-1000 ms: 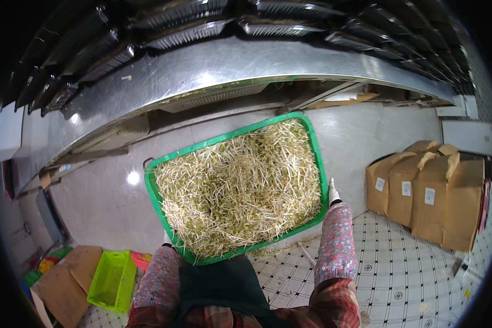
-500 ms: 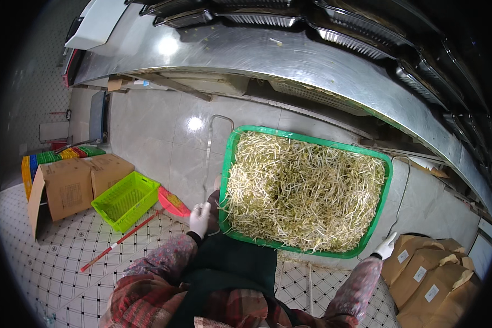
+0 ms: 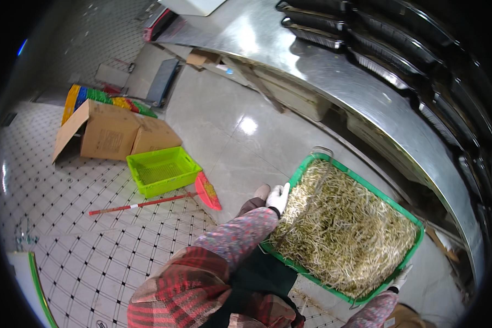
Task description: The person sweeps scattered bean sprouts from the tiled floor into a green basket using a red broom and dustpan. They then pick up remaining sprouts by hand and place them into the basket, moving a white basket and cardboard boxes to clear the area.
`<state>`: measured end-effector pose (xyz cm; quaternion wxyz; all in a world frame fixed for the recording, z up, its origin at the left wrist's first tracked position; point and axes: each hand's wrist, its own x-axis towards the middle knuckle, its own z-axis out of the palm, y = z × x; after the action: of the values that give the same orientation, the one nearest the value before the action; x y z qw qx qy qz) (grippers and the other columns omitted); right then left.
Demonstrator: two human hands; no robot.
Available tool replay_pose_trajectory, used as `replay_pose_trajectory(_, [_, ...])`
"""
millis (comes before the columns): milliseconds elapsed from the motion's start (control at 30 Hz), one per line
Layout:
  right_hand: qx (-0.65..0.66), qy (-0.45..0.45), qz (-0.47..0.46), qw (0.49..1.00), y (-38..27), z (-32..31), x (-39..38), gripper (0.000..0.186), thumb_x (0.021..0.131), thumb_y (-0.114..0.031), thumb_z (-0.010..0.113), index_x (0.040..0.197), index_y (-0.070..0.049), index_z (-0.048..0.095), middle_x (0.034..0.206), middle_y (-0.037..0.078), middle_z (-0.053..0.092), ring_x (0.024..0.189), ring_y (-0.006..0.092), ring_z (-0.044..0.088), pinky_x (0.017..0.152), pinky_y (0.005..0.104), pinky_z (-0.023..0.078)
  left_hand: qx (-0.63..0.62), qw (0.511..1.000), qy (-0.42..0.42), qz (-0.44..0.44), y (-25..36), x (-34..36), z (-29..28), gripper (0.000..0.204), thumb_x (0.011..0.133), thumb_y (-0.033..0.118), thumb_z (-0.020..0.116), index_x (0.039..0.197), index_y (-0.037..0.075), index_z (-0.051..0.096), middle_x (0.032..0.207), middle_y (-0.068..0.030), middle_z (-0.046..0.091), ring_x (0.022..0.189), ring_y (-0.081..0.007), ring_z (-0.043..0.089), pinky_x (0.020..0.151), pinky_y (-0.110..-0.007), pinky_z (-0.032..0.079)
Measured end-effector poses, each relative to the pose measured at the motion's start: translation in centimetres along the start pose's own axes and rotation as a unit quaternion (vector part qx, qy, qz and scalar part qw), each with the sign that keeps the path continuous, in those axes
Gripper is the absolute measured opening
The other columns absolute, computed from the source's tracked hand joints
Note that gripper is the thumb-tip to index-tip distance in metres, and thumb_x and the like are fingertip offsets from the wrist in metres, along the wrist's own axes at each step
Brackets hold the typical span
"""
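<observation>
My left hand (image 3: pixel 279 198), in a white glove, is at the left rim of the green tub (image 3: pixel 366 186), fingers pointing up and a little bent; I cannot tell whether they close on the rim; my right hand (image 3: pixel 401 277), gloved the same, is against the tub's outer side at its lower right corner, and I cannot tell how firmly its fingers hold; the tub lies between my two hands, heaped with pale bean sprouts (image 3: pixel 355 229); a thin wire handle (image 3: pixel 322 148) loops up from the rim beyond my left hand; just left of that hand is my shoe (image 3: pixel 262 191); farther left lie a red dustpan (image 3: pixel 209 191) and a red stick (image 3: pixel 147 204) with a white band, then a lime-green basket (image 3: pixel 169 186) with a cardboard box (image 3: pixel 109 136) behind it; ahead of both hands runs a steel counter (image 3: pixel 333 71) bearing black trays (image 3: pixel 377 70).
</observation>
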<state>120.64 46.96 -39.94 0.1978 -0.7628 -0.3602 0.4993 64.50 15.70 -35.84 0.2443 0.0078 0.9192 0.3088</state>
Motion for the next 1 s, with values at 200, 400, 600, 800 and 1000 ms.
replay_pose_trajectory(200, [-0.109, 0.086, -0.131, 0.982, 0.4, -0.8, 4.2, 0.068, 0.089, -0.05, 0.049, 0.131, 0.004, 0.043, 0.128, 0.012, 0.051, 0.112, 0.022, 0.05, 0.098, 0.0291, 0.039, 0.066, 0.995, -0.073, -0.018, 4.7, -1.7, 0.6, 0.059, 0.091, 0.057, 0.03, 0.102, 0.007, 0.06, 0.095, -0.0232, 0.062, 0.095, -0.0394, 0.056, 0.084, -0.045, 0.043])
replay_pose_trajectory(400, [-0.192, 0.182, -0.138, 0.954, -4.2, 1.2, -3.5, 0.069, 0.087, -0.055, 0.049, 0.115, 0.008, 0.057, 0.11, 0.019, 0.061, 0.093, 0.0256, 0.058, 0.085, 0.0303, 0.046, 0.064, 0.993, -0.101, -0.018, 5.0, -0.6, 0.7, 0.062, 0.09, 0.059, 0.033, 0.107, 0.005, 0.06, 0.097, -0.0213, 0.063, 0.097, -0.0373, 0.058, 0.085, -0.043, 0.044])
replay_pose_trajectory(600, [-0.106, 0.118, -0.004, 0.987, -5.8, 3.1, -19.7, 0.068, 0.088, -0.053, 0.049, 0.121, 0.007, 0.052, 0.118, 0.018, 0.057, 0.098, 0.0269, 0.056, 0.086, 0.0343, 0.045, -0.17, 0.966, -0.17, -0.09, -6.2, 3.3, -4.8, 0.063, 0.087, 0.059, 0.047, 0.097, -0.001, 0.065, 0.082, -0.0075, 0.063, 0.079, -0.0157, 0.056, 0.075, -0.031, 0.043])
replay_pose_trajectory(800, [-0.074, 0.157, -0.05, 0.984, -7.5, 8.4, -22.2, 0.069, 0.088, -0.053, 0.049, 0.125, 0.005, 0.048, 0.122, 0.017, 0.054, 0.102, 0.0265, 0.054, 0.09, 0.0345, 0.043, -0.241, 0.961, -0.107, -0.081, -4.4, 4.3, -10.5, 0.062, 0.086, 0.057, 0.051, 0.099, -0.002, 0.064, 0.083, -0.0053, 0.062, 0.077, -0.0151, 0.054, 0.077, -0.028, 0.041])
replay_pose_trajectory(1000, [-0.067, 0.095, -0.1, 0.988, -6.8, 23.7, -27.3, 0.069, 0.088, -0.052, 0.049, 0.129, 0.004, 0.044, 0.127, 0.016, 0.05, 0.106, 0.0261, 0.052, 0.093, 0.0347, 0.041, -0.235, 0.964, -0.043, -0.114, -7.7, 11.6, -26.9, 0.06, 0.084, 0.058, 0.052, 0.092, 0.0, 0.066, 0.077, -0.0053, 0.063, 0.075, -0.015, 0.055, 0.075, -0.029, 0.042])
